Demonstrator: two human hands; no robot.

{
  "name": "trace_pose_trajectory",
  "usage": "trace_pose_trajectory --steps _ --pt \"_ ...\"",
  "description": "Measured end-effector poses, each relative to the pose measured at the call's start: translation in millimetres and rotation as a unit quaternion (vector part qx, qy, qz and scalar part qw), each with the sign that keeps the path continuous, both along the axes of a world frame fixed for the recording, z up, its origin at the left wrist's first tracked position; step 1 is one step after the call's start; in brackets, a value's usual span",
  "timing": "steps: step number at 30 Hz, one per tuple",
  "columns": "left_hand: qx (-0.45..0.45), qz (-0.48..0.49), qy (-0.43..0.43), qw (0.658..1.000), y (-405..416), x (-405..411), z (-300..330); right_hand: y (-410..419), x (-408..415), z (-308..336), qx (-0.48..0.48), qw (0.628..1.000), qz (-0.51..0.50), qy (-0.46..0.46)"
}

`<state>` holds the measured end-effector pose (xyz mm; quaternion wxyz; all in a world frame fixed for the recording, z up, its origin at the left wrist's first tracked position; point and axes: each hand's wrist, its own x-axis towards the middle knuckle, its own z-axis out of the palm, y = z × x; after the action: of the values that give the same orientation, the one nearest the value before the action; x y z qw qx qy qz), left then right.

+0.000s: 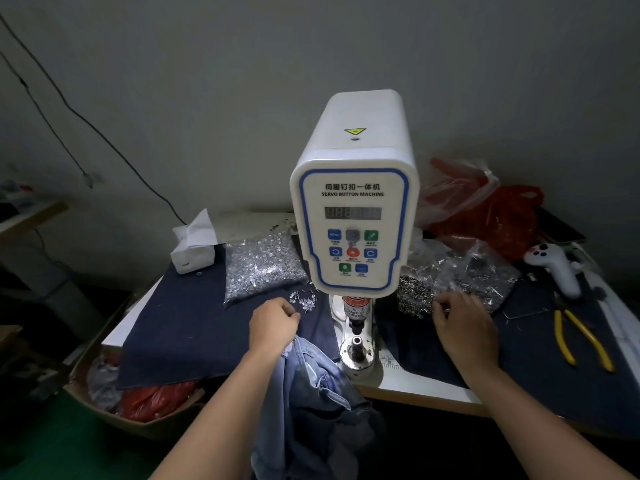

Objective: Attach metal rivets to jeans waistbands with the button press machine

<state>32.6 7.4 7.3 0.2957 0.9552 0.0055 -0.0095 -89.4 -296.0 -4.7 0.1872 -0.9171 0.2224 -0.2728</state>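
Silvery rivets (304, 299) just beyond curled left hand (273, 323) — right hand (464, 327) (fingers curled) reaches studs (414, 296).

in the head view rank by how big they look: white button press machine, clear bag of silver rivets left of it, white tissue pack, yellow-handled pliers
1. White button press machine, largest by far.
2. Clear bag of silver rivets.
3 and 4. White tissue pack and yellow-handled pliers look alike in extent; the pliers are longer but thin, so I won't rank them.
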Motion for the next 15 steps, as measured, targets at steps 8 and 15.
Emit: trace_pose_trajectory --steps 8,15 --pt "-0.037 0.001 -0.008 0.999 0.0 -10.1 4.6 10.8 -8.7 16.7 0.095 0.992 0.064 -0.051" --pt "-0.245 0.009 -0.020 0.969 10.5 -28.7 6.8 83.3 -17.5 42.8 0.466 0.872 0.147 0.011"
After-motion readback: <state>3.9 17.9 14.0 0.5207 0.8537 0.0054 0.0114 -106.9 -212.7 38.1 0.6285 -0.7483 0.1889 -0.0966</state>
